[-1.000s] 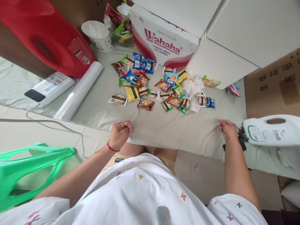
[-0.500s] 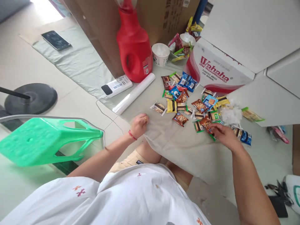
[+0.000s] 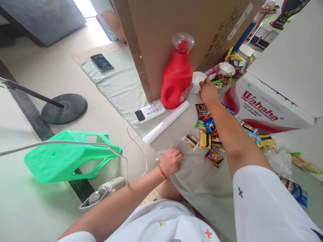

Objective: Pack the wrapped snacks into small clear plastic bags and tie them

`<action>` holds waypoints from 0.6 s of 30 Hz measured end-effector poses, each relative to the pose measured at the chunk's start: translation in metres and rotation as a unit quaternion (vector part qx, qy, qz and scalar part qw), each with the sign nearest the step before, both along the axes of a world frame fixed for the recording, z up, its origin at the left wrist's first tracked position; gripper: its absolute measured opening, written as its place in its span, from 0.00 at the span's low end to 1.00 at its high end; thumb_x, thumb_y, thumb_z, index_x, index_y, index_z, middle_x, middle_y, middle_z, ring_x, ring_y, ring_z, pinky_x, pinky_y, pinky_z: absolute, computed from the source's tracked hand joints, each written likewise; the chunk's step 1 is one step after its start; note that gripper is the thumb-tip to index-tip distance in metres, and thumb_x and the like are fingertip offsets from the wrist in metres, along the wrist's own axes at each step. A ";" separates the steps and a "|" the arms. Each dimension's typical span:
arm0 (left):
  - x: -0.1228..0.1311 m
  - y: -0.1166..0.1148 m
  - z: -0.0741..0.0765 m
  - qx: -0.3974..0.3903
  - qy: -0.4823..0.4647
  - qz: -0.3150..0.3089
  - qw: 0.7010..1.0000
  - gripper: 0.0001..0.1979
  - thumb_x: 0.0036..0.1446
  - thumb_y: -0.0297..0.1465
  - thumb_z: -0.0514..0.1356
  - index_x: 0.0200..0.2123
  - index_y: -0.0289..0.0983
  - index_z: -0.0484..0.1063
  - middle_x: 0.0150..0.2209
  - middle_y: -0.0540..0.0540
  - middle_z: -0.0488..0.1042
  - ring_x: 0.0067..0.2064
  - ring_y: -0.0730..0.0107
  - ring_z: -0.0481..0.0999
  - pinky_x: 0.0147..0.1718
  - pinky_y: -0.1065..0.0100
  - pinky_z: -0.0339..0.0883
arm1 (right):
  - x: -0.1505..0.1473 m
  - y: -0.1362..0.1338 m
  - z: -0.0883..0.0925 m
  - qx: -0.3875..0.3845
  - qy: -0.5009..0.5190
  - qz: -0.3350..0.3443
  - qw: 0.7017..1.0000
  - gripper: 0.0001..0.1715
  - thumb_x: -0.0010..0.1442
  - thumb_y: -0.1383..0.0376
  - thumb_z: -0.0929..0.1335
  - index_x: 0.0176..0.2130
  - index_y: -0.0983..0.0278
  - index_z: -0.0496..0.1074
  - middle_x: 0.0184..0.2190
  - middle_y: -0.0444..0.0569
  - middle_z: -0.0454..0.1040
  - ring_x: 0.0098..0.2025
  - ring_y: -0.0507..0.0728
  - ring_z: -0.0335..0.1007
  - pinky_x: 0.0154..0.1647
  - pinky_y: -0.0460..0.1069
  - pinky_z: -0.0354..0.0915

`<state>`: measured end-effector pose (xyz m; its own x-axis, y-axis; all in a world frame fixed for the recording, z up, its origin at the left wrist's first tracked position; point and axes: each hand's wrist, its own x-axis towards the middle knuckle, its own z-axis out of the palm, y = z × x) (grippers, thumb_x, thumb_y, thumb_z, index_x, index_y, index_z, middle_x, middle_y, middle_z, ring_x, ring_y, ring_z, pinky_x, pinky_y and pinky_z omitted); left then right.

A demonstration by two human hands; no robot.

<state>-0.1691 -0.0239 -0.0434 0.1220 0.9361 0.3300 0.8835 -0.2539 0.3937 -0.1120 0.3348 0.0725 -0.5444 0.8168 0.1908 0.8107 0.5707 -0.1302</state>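
Observation:
At the back, my right hand [image 3: 209, 91] has its fingers closed on the near right rim of a white paper cup [image 3: 197, 82], beside a red detergent jug [image 3: 178, 75]. My left hand [image 3: 172, 161] rests in a loose fist on the edge of the light cloth [image 3: 196, 183], with nothing visible in it. Several small wrapped snacks lie between the hands and under my right forearm, among them a brown cookie packet [image 3: 214, 157], a yellow packet [image 3: 205, 139] and a clear-wrapped biscuit [image 3: 190, 140]. My forearm hides part of this pile.
A white roll [image 3: 166, 122] and a white boxed device [image 3: 150, 112] lie left of the snacks. The Wahaha carton [image 3: 267, 107] stands at right, a large cardboard box [image 3: 176, 20] behind. A green plastic stool [image 3: 73, 156] lies at left, with a cable across it. A phone [image 3: 101, 62] lies farther back.
My right hand has left the snack pile and reached back and left to the paper cup. The left hand stays closed near the cloth edge. The view has shifted left.

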 end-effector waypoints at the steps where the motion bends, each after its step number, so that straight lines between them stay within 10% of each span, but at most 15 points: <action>1: 0.000 0.000 -0.001 0.004 -0.002 -0.003 1.000 0.10 0.52 0.20 0.54 0.26 0.40 0.70 0.27 0.44 0.70 0.31 0.63 0.66 0.32 0.61 0.55 | -0.008 0.005 -0.003 -0.008 0.006 -0.016 1.000 0.20 0.75 0.64 0.60 0.54 0.73 0.73 0.58 0.64 0.68 0.58 0.65 0.67 0.56 0.60 0.66; 7: -0.006 -0.003 0.001 0.024 -0.041 -0.010 0.999 0.13 0.56 0.19 0.52 0.25 0.40 0.69 0.27 0.44 0.71 0.31 0.63 0.66 0.34 0.62 0.57 | 0.026 -0.042 -0.001 -0.020 -0.003 0.013 1.000 0.25 0.76 0.67 0.53 0.53 0.71 0.73 0.53 0.60 0.70 0.59 0.65 0.68 0.60 0.61 0.64; 13: -0.009 0.001 0.000 0.034 -0.074 -0.019 0.996 0.12 0.54 0.19 0.53 0.25 0.40 0.67 0.26 0.46 0.71 0.30 0.63 0.66 0.33 0.62 0.58 | 0.166 -0.180 0.022 -0.036 0.129 -0.048 0.990 0.18 0.74 0.57 0.61 0.50 0.61 0.75 0.46 0.56 0.77 0.49 0.63 0.74 0.54 0.56 0.69; 16: -0.009 0.002 0.001 0.048 -0.064 -0.015 0.997 0.12 0.52 0.18 0.53 0.24 0.41 0.66 0.25 0.46 0.70 0.29 0.63 0.66 0.33 0.62 0.59 | 0.256 -0.213 0.029 -0.095 0.333 -0.187 0.919 0.16 0.68 0.51 0.68 0.48 0.57 0.75 0.36 0.48 0.75 0.37 0.58 0.74 0.42 0.53 0.72; 18: -0.008 0.003 0.001 0.049 -0.054 -0.009 0.997 0.12 0.50 0.18 0.54 0.23 0.41 0.64 0.25 0.46 0.70 0.29 0.62 0.66 0.33 0.62 0.60 | 0.309 -0.211 0.028 -0.077 0.521 -0.255 0.811 0.09 0.64 0.57 0.71 0.42 0.58 0.73 0.33 0.43 0.72 0.33 0.53 0.71 0.37 0.49 0.71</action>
